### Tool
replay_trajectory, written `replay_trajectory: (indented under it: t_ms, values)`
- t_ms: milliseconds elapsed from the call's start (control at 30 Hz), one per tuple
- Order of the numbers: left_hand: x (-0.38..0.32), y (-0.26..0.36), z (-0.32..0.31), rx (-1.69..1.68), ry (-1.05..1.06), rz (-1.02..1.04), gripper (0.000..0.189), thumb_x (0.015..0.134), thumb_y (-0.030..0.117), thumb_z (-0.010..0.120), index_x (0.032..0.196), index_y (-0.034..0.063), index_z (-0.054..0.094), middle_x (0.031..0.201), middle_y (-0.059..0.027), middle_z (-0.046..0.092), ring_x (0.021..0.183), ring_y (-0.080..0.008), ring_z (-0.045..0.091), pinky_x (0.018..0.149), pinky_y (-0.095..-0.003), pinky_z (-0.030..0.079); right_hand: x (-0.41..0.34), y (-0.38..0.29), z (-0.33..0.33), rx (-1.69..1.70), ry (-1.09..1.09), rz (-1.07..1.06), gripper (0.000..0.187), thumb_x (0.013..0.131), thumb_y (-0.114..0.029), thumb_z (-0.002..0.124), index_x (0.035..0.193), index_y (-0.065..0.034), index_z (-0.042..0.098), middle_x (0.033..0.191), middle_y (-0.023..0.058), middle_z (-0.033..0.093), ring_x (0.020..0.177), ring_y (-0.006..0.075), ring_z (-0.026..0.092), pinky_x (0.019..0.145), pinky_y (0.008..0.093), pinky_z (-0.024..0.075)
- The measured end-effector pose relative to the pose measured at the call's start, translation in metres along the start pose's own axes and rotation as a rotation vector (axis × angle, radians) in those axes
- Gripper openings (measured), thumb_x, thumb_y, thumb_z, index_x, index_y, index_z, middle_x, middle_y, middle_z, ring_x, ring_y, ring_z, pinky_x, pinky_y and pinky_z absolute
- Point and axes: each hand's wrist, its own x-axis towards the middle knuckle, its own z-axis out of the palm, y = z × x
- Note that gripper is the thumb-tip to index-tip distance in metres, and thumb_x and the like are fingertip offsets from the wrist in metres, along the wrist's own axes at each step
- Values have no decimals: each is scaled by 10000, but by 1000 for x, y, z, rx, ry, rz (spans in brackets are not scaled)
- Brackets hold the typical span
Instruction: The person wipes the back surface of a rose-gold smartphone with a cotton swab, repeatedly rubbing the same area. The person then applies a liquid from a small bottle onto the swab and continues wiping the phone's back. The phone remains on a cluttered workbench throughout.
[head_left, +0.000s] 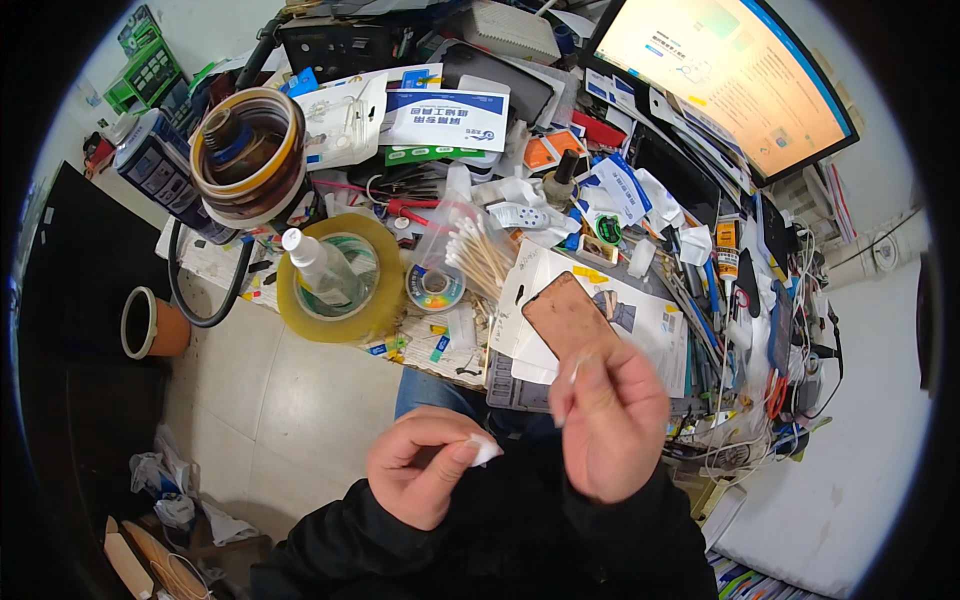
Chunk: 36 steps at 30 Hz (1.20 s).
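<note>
My left hand (424, 465) pinches a small white wad (486, 450), maybe cotton or tissue, between thumb and forefinger. Slightly blurred, my right hand (619, 424) is raised to the right of it, thumb and fingertips together on a tiny white scrap (576, 371). Just beyond the right fingers is a copper-coloured phone-shaped panel (568, 311) with a dark rim and a smudged face. White printed card packaging (652, 349) lies under it, on a grey work mat (506, 386). The right hand hides the panel's near end; whether they touch I cannot tell.
Cotton swabs (476, 251) in a clear bag lie beyond the panel. A spray bottle (315, 262) stands inside a large tape roll (382, 315), beside a small spool (435, 289). Tweezers and tools (694, 300) crowd the right, below a lit monitor (724, 75).
</note>
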Motion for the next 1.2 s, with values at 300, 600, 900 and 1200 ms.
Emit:
replay_trajectory:
  t_ms: [300,600,900,1200]
  values:
    - [-12,-3,-22,-98,80,-93,280,980,19,773,1219,-24,634,1184,-220,729,1079,-331,764,945,-453,638,55,49,29,-1213,-309,-505,190,870,-35,799,1060,-37,782,1056,95,728,938,326,705,805,416,578]
    - [-17,-25,-35,-131,150,-146,327,961,-101,729,1265,-30,634,1342,-214,674,1233,-356,717,1061,-467,594,51,47,20,-1368,-294,-541,203,925,-30,777,1125,0,791,1119,126,757,970,309,732,855,376,583]
    - [-15,-13,-32,-148,192,-88,445,945,-134,742,1353,-47,586,1330,-201,671,1226,-298,715,1039,-380,578,1,23,35,-889,-457,-137,442,906,-102,862,1306,34,732,1259,180,733,1051,300,727,895,361,577]
    - [0,10,-50,64,189,93,537,980,-3,747,1418,24,438,1302,-211,658,1089,-287,741,864,-359,637,12,31,45,-110,-242,431,407,1130,-152,593,1480,55,574,1309,177,729,1200,266,712,1086,403,544]
